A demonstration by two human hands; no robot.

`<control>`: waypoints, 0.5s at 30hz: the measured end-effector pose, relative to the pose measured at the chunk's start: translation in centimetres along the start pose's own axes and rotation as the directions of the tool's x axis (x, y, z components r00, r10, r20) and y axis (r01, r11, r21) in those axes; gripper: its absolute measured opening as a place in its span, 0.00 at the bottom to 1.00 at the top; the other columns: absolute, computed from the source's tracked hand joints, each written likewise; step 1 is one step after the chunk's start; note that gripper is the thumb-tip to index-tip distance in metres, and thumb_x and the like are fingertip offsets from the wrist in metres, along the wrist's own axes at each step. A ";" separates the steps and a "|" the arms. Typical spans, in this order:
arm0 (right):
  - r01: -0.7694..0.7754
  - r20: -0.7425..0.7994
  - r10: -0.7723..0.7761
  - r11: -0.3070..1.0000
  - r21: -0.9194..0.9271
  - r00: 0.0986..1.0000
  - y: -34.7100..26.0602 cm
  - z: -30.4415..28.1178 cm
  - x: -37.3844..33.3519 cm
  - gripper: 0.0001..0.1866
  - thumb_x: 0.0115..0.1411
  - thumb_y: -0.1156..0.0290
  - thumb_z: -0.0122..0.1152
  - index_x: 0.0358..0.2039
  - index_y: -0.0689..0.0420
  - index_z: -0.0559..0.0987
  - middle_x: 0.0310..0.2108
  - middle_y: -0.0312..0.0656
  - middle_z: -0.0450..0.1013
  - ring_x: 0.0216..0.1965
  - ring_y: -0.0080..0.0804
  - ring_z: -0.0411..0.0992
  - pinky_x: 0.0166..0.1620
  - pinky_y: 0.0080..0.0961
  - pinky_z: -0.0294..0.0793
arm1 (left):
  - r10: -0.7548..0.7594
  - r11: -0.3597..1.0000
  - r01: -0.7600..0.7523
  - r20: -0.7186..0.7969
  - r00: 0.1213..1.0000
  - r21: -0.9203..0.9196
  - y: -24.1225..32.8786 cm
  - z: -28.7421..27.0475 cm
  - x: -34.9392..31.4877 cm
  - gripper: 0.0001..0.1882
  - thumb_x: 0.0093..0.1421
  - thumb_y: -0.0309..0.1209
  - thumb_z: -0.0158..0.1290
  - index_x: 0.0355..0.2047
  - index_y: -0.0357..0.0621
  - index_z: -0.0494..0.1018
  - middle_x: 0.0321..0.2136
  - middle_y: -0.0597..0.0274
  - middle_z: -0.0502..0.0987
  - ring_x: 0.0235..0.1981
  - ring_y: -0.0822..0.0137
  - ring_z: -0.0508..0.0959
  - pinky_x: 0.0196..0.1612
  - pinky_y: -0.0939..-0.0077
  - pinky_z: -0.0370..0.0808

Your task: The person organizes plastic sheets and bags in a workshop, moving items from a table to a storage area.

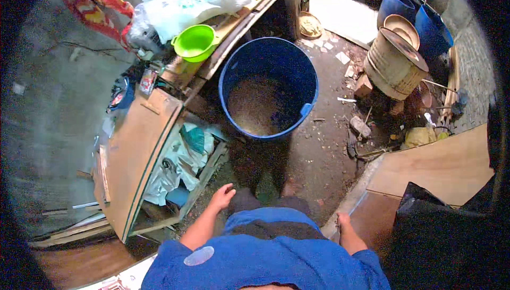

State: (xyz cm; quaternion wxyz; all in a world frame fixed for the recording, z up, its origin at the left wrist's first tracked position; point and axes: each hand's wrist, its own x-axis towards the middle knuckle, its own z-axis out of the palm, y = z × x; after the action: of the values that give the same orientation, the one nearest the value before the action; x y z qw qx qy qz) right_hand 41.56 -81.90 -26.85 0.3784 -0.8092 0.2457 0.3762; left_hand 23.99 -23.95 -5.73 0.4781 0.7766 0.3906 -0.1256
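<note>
- Standing before blue barrel holding brownish grain.
- Left hand: fingers spread, empty, near wooden cabinet.
- Right hand: grip state indeterminate, beside wooden board.

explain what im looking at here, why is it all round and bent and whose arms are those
There is no machine here. A person wears a wide fisheye camera on the head, looking down, which is why straight edges bend and the corners go dark. The blue shirt at the bottom belongs to that person, and both forearms come in from the lower edge.

The left hand is open and empty, hanging near a wooden cabinet stuffed with plastic bags. The right hand hangs by a wooden board; I cannot tell whether it grips anything.

Ahead on the dirt floor stands a big blue tub with grainy brownish stuff inside. A green bowl sits on the cabinet top, and a metal drum stands to the right.
</note>
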 end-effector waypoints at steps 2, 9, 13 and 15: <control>-0.057 0.030 0.061 0.990 -0.131 0.998 -1.7 -1.7 -1.2 0.12 0.57 0.59 0.57 0.26 0.54 0.72 0.16 0.40 0.65 0.15 0.36 0.66 0.17 0.37 0.63 | -0.083 0.994 0.080 0.040 0.996 0.081 3.5 0.7 0.5 0.29 0.57 0.45 0.53 0.55 0.43 0.66 0.46 0.50 0.75 0.46 0.58 0.75 0.48 0.68 0.71; -0.005 0.034 -0.005 0.958 0.286 0.999 -7.5 0.2 -1.8 0.14 0.60 0.56 0.55 0.34 0.54 0.73 0.22 0.36 0.69 0.21 0.31 0.68 0.23 0.33 0.66 | -0.357 0.934 0.357 0.097 0.929 0.026 1.0 4.3 2.7 0.28 0.56 0.47 0.52 0.49 0.40 0.71 0.42 0.49 0.77 0.42 0.57 0.77 0.44 0.65 0.73; 0.087 0.213 -0.160 0.944 0.318 0.964 -12.4 -0.7 -2.6 0.14 0.60 0.59 0.56 0.37 0.57 0.75 0.23 0.34 0.70 0.25 0.28 0.69 0.28 0.28 0.69 | -0.303 0.904 0.216 0.198 0.932 0.368 -2.8 6.6 7.9 0.27 0.58 0.50 0.46 0.41 0.36 0.75 0.42 0.46 0.76 0.45 0.48 0.74 0.48 0.58 0.69; 0.210 0.189 -0.257 0.948 0.239 0.948 -13.1 -2.6 -0.8 0.15 0.59 0.60 0.57 0.40 0.58 0.75 0.23 0.34 0.71 0.25 0.28 0.68 0.28 0.26 0.69 | -0.321 0.921 0.269 0.157 0.934 0.281 -0.2 8.5 10.5 0.26 0.58 0.49 0.47 0.41 0.36 0.75 0.43 0.45 0.76 0.46 0.48 0.74 0.49 0.59 0.69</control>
State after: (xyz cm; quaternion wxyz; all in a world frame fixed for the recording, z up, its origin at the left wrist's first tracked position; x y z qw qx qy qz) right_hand 51.12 -76.13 -19.51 0.5307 -0.7408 0.1441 0.3858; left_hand 32.27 -25.90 -16.16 0.3864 0.7468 0.4342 -0.3232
